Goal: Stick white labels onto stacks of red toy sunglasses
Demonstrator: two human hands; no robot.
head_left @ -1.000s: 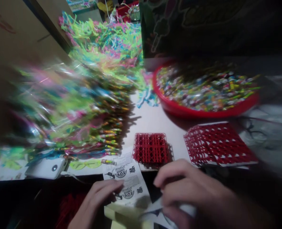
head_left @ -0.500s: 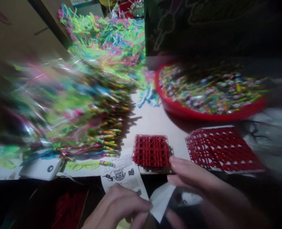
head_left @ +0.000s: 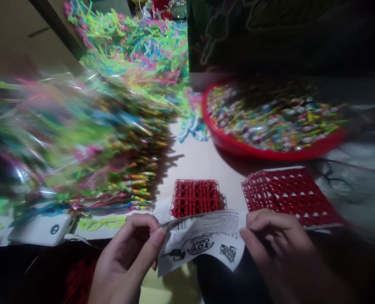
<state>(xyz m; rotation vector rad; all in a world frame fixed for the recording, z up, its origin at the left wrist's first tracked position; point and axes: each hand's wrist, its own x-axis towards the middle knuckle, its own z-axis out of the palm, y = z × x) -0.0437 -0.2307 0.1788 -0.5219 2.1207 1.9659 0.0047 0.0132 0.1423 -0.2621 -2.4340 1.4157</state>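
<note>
A white printed label (head_left: 203, 240) with "TOY CANDY" lettering and a barcode is stretched between my two hands at the table's front edge. My left hand (head_left: 137, 245) pinches its left end between thumb and fingers. Its right end is pinched in my right hand (head_left: 270, 236). Just behind the label stands a stack of red openwork plastic pieces (head_left: 196, 196), its lower front partly covered by the label. A second, fanned stack of red lattice pieces (head_left: 295, 194) lies behind my right hand.
Wrapped candy fills a red basin (head_left: 270, 154) at the back right. Bagged colourful pieces with candy tubes (head_left: 89, 139) are heaped at left. A white phone-like device (head_left: 42, 230) with a cable and yellow-green plastic glasses (head_left: 101, 223) lie at the front left edge.
The label has been lifted and spread open between both hands, its print now facing the camera. My right hand has moved right, and the view has shifted slightly.
</note>
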